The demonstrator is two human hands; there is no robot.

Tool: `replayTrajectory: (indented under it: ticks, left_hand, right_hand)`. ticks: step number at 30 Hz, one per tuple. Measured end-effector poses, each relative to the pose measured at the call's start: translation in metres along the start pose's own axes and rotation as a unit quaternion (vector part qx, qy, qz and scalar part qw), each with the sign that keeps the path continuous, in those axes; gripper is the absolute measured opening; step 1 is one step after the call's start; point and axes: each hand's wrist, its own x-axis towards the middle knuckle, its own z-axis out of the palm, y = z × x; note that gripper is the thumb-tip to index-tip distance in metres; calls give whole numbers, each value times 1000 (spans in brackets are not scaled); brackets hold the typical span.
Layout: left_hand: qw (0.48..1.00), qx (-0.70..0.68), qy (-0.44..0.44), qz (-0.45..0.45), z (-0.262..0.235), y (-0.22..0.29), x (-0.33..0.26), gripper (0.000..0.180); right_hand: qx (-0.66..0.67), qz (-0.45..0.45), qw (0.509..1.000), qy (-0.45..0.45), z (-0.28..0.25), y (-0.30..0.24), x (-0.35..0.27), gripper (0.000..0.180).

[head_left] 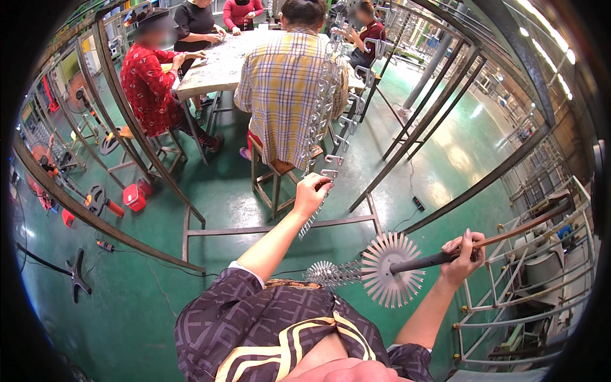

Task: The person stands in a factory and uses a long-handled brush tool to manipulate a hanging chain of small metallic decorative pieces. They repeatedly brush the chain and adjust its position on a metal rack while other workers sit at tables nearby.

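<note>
My left hand (310,196) reaches forward with its fingers pinched at the lower part of a hanging strand of small silvery metal brackets (344,121). The fingertips partly hide what they grip. Off to the right, my right hand (463,258) is wrapped round a dark rod (420,262). At the rod's left end is a round metal disc with slotted, finger-like edges (393,270). Beyond that disc, a row of thin metal pieces (344,275) runs left to a smaller toothed disc (322,272), close before my body.
A dark metal frame (280,229) surrounds the hanging strand. Past it, a person in a plaid shirt sits on a wooden stool (280,167) at a work table (219,67), with several others around it. A pipe rack (493,293) stands at right; a red bucket (133,197) at left.
</note>
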Motion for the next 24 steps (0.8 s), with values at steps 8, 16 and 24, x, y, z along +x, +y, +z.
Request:
replayTrajectory:
  ticks: [8, 16, 24]
  left_hand:
    - [998, 35, 17, 54, -2, 8, -5, 8]
    - [999, -13, 39, 14, -23, 24, -17, 7]
    - [998, 1, 63, -18, -43, 27, -30, 6]
  right_hand:
    - [1, 2, 1000, -1, 3, -2, -1, 13]
    - [18, 0, 1000, -6, 9, -5, -4, 12]
    - [33, 3, 999, -31, 13, -6, -5, 12]
